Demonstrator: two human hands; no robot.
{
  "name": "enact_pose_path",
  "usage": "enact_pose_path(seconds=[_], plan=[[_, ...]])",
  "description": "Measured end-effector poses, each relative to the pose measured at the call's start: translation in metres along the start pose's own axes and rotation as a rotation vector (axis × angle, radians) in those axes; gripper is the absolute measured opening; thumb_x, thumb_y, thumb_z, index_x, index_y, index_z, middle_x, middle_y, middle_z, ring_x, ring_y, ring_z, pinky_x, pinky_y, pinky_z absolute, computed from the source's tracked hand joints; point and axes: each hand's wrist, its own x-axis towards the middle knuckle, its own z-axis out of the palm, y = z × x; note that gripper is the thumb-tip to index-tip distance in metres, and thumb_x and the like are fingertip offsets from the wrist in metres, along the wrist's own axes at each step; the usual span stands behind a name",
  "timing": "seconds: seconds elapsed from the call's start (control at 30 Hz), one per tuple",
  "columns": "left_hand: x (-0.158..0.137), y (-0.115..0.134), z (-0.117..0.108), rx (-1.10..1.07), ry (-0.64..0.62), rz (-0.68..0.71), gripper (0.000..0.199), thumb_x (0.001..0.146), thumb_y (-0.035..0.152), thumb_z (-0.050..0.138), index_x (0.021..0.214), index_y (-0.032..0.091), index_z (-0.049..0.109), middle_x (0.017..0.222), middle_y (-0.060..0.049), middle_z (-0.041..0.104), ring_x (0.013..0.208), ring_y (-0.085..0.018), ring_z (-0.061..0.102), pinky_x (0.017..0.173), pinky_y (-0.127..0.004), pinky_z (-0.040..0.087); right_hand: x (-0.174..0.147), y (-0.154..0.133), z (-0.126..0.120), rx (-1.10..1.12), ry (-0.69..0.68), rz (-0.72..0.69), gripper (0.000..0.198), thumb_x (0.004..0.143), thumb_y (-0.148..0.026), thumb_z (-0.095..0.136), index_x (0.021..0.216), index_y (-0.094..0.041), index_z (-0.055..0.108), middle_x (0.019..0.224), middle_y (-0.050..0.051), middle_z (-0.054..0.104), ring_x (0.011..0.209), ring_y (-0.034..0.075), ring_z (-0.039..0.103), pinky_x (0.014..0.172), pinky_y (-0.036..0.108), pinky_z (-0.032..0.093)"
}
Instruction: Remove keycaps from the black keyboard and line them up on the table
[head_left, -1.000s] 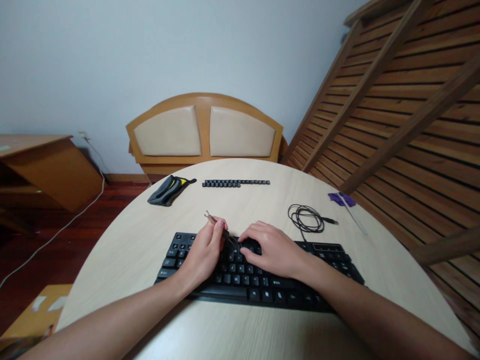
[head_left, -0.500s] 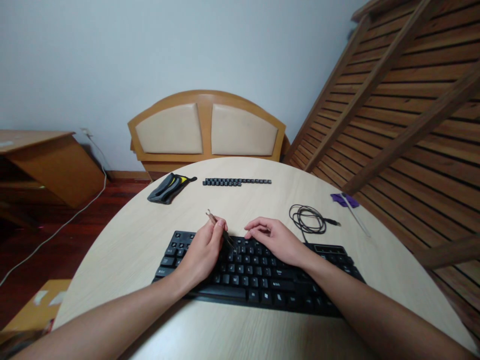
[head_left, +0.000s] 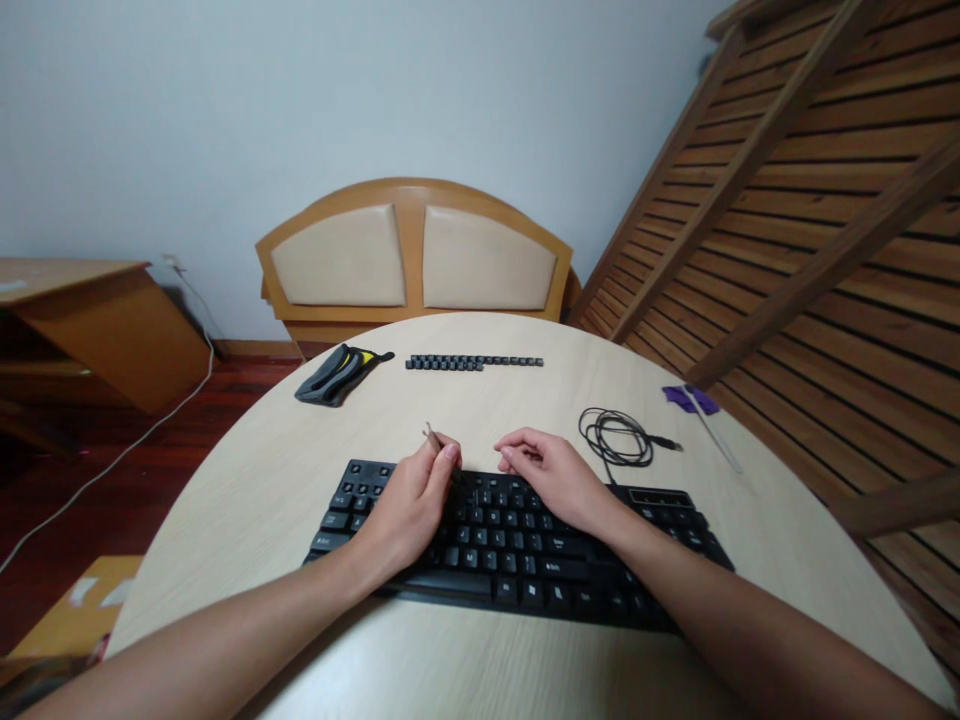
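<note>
A black keyboard [head_left: 480,588] lies on the round table, with several bare key spots along its top left rows. Above its upper left half, my left hand [head_left: 412,500] is closed around a slim keycap puller [head_left: 433,437]. The forked end of the puller sticks up past the thumb, and its lower end is mostly hidden behind the fingers. My right hand [head_left: 555,475] rests over the upper middle of the keyboard, its fingers curled and the thumb close to the index finger. Whether anything small sits between those fingertips cannot be made out.
Removed keycaps [head_left: 476,362] stand in two rows near the table's [head_left: 517,415] far edge. A grey and black pouch [head_left: 334,375] lies left of them. The keyboard's coiled cable [head_left: 619,440] is behind the right hand. Farther right, a pale thin stick [head_left: 712,430] touches a purple cloth [head_left: 679,397].
The puller has turned more upright and shifted slightly right in my left hand; its lower prongs no longer show. My right hand's fingers have drawn closer together and moved slightly right.
</note>
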Motion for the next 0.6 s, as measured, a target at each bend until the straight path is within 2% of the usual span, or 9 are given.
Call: enact_pose_path(seconds=[0.13,0.2,0.4,0.5,0.6], plan=[[0.000,0.000,-0.001,0.002,-0.022,0.011,0.031,0.100,0.042,0.034,0.083,0.021,0.049,0.067,0.004,0.047,0.062,-0.016,0.046,0.061,-0.027,0.036,-0.005,0.000,0.002,-0.330,0.011,-0.079,0.019,0.095,-0.030,0.050,0.100,-0.022,0.068,0.089,0.004,0.073,0.085,0.020,0.068,0.077,0.032,0.049],[0.000,-0.001,-0.001,-0.003,-0.024,0.010,0.031,0.100,0.042,0.033,0.084,0.021,0.050,0.067,0.004,0.047,0.063,-0.016,0.046,0.062,-0.027,0.036,-0.005,0.001,0.001,-0.413,0.019,-0.122,0.020,0.096,-0.029,0.049,0.101,-0.023,0.067,0.093,0.003,0.073,0.087,0.020,0.067,0.078,0.032,0.049],[-0.001,-0.001,0.001,0.005,-0.044,0.020,0.031,0.099,0.039,0.034,0.085,0.020,0.053,0.067,0.003,0.049,0.063,-0.016,0.047,0.062,-0.027,0.037,-0.009,-0.008,0.003,-0.450,-0.004,-0.288,0.018,0.096,-0.026,0.050,0.096,-0.022,0.067,0.093,0.004,0.071,0.090,0.019,0.064,0.082,0.032,0.048],[-0.001,0.000,0.000,-0.006,-0.050,0.025,0.032,0.100,0.040,0.033,0.086,0.020,0.054,0.065,0.004,0.047,0.062,-0.016,0.046,0.062,-0.027,0.037,-0.013,-0.013,0.006,-0.473,-0.038,-0.348,0.011,0.089,-0.023,0.058,0.094,-0.022,0.067,0.090,0.003,0.070,0.088,0.019,0.063,0.082,0.033,0.049],[-0.002,-0.001,0.000,-0.034,-0.053,0.019,0.033,0.100,0.042,0.032,0.089,0.020,0.054,0.065,0.004,0.045,0.060,-0.015,0.046,0.061,-0.027,0.037,-0.015,-0.014,0.007,-0.523,-0.058,-0.376,0.013,0.081,-0.023,0.064,0.094,-0.022,0.067,0.091,0.004,0.068,0.089,0.020,0.062,0.083,0.035,0.049]])
